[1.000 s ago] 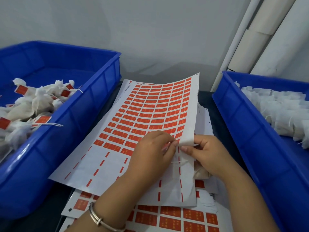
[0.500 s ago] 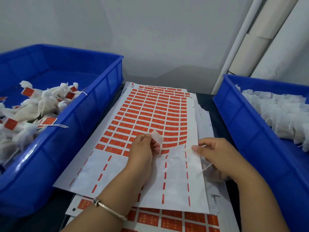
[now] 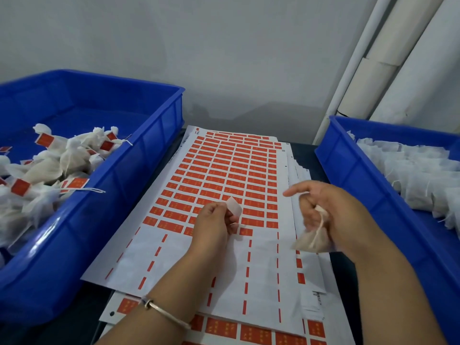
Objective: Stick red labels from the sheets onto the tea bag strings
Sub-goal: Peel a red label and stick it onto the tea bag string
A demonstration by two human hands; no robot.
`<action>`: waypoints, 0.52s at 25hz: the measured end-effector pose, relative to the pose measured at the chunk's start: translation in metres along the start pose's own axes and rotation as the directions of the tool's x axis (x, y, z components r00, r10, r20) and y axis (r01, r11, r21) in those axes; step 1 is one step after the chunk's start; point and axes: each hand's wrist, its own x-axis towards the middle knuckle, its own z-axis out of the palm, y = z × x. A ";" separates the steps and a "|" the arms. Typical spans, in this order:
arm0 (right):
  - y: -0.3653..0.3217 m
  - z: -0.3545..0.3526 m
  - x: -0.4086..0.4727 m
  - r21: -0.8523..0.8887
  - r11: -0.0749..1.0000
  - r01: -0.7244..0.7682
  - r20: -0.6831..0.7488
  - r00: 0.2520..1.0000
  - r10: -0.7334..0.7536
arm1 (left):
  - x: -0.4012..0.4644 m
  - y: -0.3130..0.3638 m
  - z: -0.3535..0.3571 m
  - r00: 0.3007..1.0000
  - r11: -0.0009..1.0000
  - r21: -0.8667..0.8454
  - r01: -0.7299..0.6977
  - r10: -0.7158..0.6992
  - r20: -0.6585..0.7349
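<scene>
Two hands hover over a sheet of red labels lying between two blue bins. Left hand pinches a peeled label between thumb and fingertips, its pale back showing. Right hand curls round a tea bag, forefinger pointing out; the string runs up from the bag into the fist. Hands are near, not touching. To stick well, I judge: pull the string taut, lay it across the label's sticky middle, then fold the halves together squarely. Left bin holds labelled bags; right bin holds plain ones.
</scene>
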 end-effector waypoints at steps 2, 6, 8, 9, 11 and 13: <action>-0.002 0.009 0.007 0.146 0.989 -0.031 0.099 0.995 0.016 | 0.002 0.001 0.002 1.000 1.000 -0.004 0.023 -0.023 -0.009; 0.016 0.023 0.013 0.002 0.986 0.165 0.107 0.981 -0.164 | 0.005 0.004 0.002 0.999 0.999 0.017 0.040 -0.040 -0.011; 0.022 0.028 0.013 -0.114 0.969 0.217 0.064 0.975 -0.211 | 0.004 0.003 0.001 1.000 0.999 0.030 0.013 -0.013 0.008; 0.023 0.030 0.014 -0.134 0.965 0.225 0.047 0.974 -0.220 | 0.003 0.003 0.000 1.000 1.000 0.031 0.002 -0.002 0.018; 0.024 0.032 0.016 -0.108 0.957 0.269 -0.004 0.963 -0.271 | 0.000 0.003 -0.003 0.998 0.999 0.042 -0.028 0.025 0.059; 0.022 0.032 0.015 -0.055 0.942 0.332 -0.057 0.940 -0.335 | -0.006 0.005 -0.005 0.990 0.999 0.020 -0.050 0.047 0.133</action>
